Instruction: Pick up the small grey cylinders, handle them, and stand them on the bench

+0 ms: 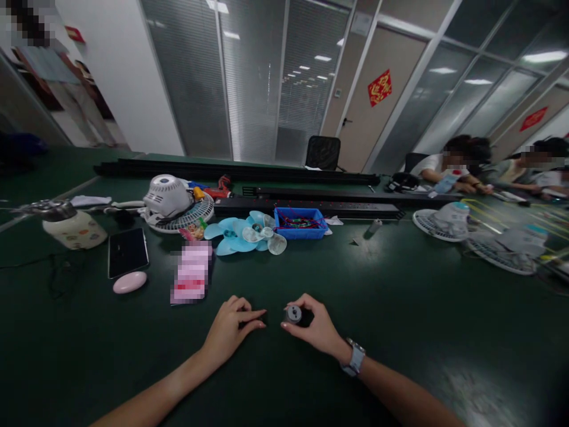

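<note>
While the right hand is grasping a small grey cylinder by its sides, end face up, the left hand is pointing toward it from just beside, fingers released, thumb and index parted. Cylinder is showing over the near middle of the counter, contact unclear. Farther out, light-blue fan blades are lying left of a blue tray; black bars are stretching behind.

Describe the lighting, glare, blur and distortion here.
Head view: bright lights show in the glass partition; pale glare marks the dark green table; the door leans, suggesting camera tilt or wide-angle distortion; the fan parts at far right look softer than the grey cylinder.
</note>
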Available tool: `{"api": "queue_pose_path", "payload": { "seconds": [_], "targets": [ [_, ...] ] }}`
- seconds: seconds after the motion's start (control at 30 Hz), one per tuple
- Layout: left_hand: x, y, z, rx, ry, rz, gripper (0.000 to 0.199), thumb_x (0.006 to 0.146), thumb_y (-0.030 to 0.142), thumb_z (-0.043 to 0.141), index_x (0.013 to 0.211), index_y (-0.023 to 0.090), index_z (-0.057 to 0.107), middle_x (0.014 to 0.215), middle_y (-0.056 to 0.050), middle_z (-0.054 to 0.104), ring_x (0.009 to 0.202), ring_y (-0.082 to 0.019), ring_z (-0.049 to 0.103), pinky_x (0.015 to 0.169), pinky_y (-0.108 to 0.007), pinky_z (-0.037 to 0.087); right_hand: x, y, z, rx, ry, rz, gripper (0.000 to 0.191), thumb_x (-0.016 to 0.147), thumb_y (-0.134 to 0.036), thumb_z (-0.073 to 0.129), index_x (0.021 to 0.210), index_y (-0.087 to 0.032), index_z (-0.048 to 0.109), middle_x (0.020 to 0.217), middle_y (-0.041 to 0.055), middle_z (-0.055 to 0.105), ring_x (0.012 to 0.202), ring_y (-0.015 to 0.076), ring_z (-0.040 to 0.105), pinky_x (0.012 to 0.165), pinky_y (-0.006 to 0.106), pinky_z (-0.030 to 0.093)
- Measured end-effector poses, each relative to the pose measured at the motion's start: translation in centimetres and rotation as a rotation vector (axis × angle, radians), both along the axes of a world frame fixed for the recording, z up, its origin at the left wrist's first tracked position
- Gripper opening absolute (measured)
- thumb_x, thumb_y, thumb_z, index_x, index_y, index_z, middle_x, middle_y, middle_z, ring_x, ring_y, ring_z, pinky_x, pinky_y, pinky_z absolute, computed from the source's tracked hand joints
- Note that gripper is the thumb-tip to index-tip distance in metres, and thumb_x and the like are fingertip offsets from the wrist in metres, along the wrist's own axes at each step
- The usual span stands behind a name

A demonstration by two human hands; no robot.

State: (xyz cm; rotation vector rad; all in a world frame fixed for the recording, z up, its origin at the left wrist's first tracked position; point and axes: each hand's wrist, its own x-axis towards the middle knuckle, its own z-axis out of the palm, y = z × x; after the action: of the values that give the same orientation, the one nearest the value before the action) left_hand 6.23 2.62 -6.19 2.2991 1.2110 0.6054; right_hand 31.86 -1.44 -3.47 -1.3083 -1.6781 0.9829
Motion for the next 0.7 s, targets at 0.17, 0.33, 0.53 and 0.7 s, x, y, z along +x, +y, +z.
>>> {"api": "queue_pose_path", "payload": {
  "seconds": [0.17,0.33,0.53,0.7],
  "targets": [
    [-0.4,-0.1,0.1,-0.076,-0.048,-0.012,0.039,0.087,0.047,0.065,0.124,0.035,0.067,0.095,-0.004,0.065,0.091,-0.022,0.054,0.079,-0.034,0.043,9.2,3.1,-1.0,0.214,0.023,-0.485,0.042,0.072,-0.046,0.079,0.099,-0.018,0.064,0.099,0.01,0.071,0.089,0.0225,0.068,0.086,0.041,0.054],
    [-0.3,-0.5,1.1,-0.136,-0.129,0.042,0.044,0.089,0.047,0.06,0.129,0.029,0.063,0.09,-0.003,0.065,0.087,-0.021,0.056,0.077,-0.033,0.045,16.8,5.4,-2.5,0.318,0.023,-0.747,0.057,0.066,-0.056,0.079,0.102,-0.015,0.065,0.097,0.012,0.073,0.088,0.0242,0.07,0.089,0.047,0.056],
    [-0.8,-1.2,1.9,-0.219,-0.261,0.21,0.043,0.096,0.049,0.044,0.124,0.024,0.064,0.093,-0.004,0.067,0.079,-0.019,0.061,0.068,-0.029,0.048,18.2,4.8,-3.3,0.249,0.05,-0.728,0.062,0.063,-0.056,0.081,0.105,-0.014,0.065,0.101,0.014,0.073,0.093,0.0271,0.07,0.093,0.05,0.055],
    [-2.0,-2.1,1.8,-0.237,-0.241,0.316,0.041,0.094,0.052,0.044,0.111,0.023,0.066,0.078,-0.001,0.067,0.068,-0.018,0.062,0.063,-0.027,0.048,18.2,3.7,-4.0,0.176,0.025,-0.71,0.059,0.069,-0.052,0.079,0.113,-0.017,0.065,0.112,0.0137,0.071,0.103,0.0288,0.068,0.099,0.052,0.052]
  ]
}}
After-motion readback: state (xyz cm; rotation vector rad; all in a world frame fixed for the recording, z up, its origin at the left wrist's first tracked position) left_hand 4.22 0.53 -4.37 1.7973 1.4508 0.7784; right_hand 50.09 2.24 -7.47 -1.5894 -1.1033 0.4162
